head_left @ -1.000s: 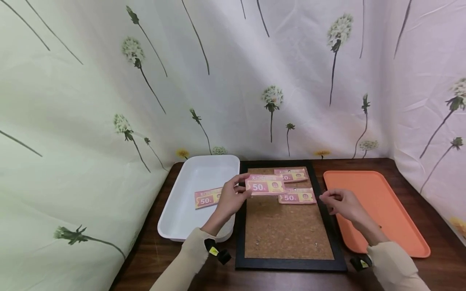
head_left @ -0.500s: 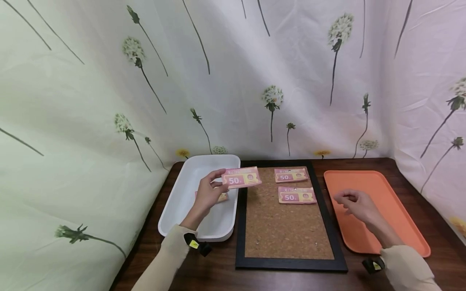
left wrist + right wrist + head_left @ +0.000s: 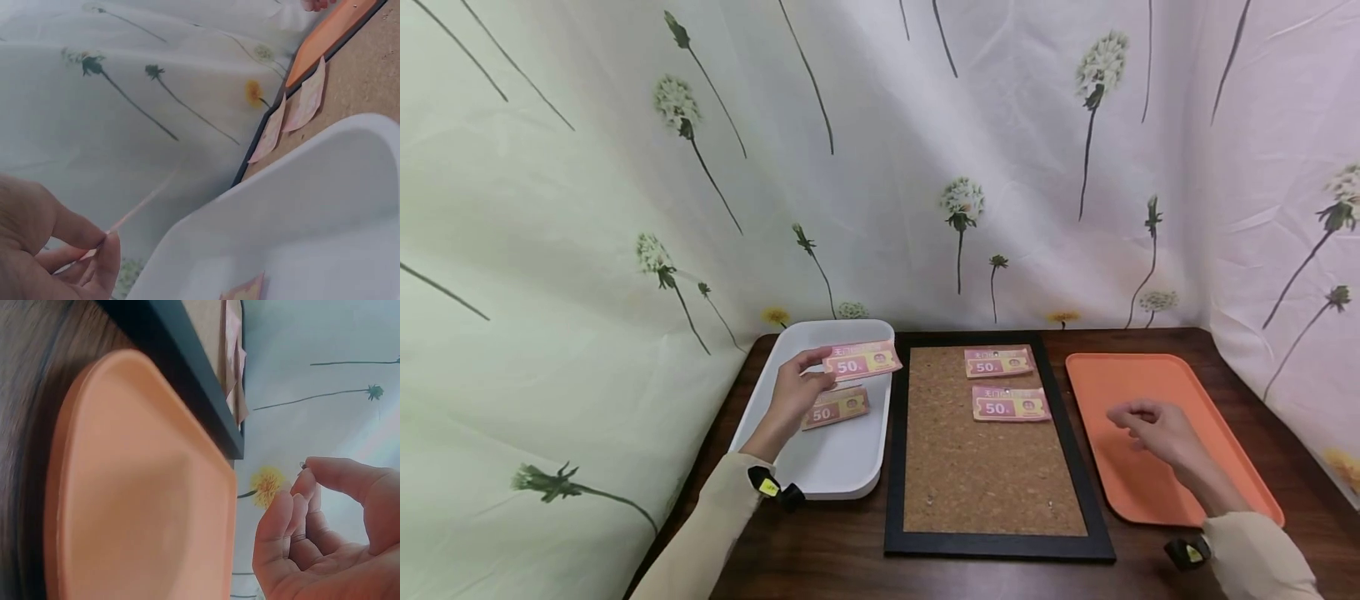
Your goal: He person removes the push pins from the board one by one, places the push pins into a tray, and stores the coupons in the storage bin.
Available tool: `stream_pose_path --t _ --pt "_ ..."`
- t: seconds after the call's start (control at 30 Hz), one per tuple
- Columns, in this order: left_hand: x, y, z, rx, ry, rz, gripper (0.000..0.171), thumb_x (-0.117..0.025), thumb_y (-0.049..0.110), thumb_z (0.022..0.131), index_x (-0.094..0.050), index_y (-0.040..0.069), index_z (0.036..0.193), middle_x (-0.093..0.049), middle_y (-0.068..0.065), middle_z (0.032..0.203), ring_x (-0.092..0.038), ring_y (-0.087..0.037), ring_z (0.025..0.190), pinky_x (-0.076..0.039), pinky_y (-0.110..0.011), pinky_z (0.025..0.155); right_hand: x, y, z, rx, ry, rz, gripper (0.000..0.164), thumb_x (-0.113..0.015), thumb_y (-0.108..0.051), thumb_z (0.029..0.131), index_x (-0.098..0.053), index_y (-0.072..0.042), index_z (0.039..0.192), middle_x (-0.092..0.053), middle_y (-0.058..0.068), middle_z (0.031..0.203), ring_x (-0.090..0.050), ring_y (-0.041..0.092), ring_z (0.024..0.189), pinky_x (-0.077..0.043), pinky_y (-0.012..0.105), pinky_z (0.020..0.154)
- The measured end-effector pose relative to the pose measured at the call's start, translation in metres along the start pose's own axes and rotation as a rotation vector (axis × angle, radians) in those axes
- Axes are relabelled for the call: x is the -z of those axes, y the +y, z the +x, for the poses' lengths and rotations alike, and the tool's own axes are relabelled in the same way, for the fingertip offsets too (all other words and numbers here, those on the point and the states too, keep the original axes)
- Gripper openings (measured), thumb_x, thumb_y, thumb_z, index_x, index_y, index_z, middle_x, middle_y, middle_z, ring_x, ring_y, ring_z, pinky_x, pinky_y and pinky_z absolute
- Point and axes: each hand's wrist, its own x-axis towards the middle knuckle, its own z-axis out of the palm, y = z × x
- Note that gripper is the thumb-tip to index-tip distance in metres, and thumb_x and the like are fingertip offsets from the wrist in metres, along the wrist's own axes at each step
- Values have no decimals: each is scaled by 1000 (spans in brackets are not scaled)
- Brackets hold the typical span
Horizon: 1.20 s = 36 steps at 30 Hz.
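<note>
My left hand [image 3: 790,398] pinches a pink-and-yellow coupon [image 3: 863,361] marked 50 by its left edge, above the white basin [image 3: 883,442]. In the left wrist view that coupon is seen nearly edge-on between thumb and fingers. A second coupon [image 3: 842,408] lies in the basin. Two more coupons, an upper one [image 3: 998,363] and a lower one [image 3: 1013,406], are pinned to the black-framed corkboard [image 3: 985,475]. Over the orange tray [image 3: 1180,383], my right hand [image 3: 1165,432] pinches a tiny dark pushpin [image 3: 304,465] between thumb and forefinger.
Two small pins, one at the left [image 3: 930,500] and one at the right [image 3: 1051,503], sit low on the cork. Basin, board and tray stand side by side on a dark wooden table [image 3: 955,575]. A flowered cloth [image 3: 865,167] hangs behind and along the sides.
My left hand has carried its coupon leftward from over the corkboard to above the basin. The right hand has drawn back rightward from the board's edge to over the tray.
</note>
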Motion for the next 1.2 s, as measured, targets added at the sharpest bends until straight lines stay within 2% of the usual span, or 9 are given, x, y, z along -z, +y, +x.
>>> stream_pose_path --t 0.17,0.33,0.43,0.57,0.8,1.07,1.2 --pt "9 -7 5 32 27 -14 47 -64 5 99 -57 7 146 -56 -20 144 -69 -25 109 -60 -38 99 6 7 0 -44 1 -17 52 -57 -41 107 -64 4 132 -68 26 129 -69 17 94 -62 34 73" --pt "14 -14 11 60 47 -12 47 -64 4 98 -58 6 144 -56 -20 143 -68 -24 109 -61 -32 94 10 15 0 -122 20 -30 45 -57 -37 106 -67 0 129 -75 11 115 -63 17 70 -52 36 54" --pt "16 -18 13 79 50 4 47 -65 4 97 -59 6 144 -57 -21 141 -66 -25 109 -61 -27 88 11 20 0 -137 26 -27 41 -57 -32 106 -68 1 128 -78 3 108 -58 17 63 -49 36 52" --pt "16 -24 16 86 42 26 49 -67 4 94 -59 4 143 -58 -23 139 -65 -26 110 -58 -23 81 13 26 1 -153 42 -26 42 -58 -32 105 -68 3 126 -79 -1 101 -60 15 65 -52 35 57" --pt "18 -31 20 93 39 56 48 -69 2 93 -61 2 141 -58 -23 138 -64 -24 107 -58 -23 82 20 34 5 -174 57 -25 39 -58 -30 105 -71 4 119 -75 -5 88 -63 13 70 -53 34 58" --pt "19 -38 22 112 9 154 50 -70 3 94 -59 3 143 -56 -22 144 -61 -29 116 -57 -24 85 23 44 7 -164 82 -98 38 -60 -26 103 -71 6 119 -77 6 93 -67 14 73 -56 34 60" --pt "19 -40 21 126 -9 170 54 -70 2 92 -57 1 144 -56 -23 143 -61 -31 118 -58 -28 88 24 45 6 -156 91 -105 37 -59 -23 104 -69 9 119 -77 5 91 -67 13 73 -56 33 60"
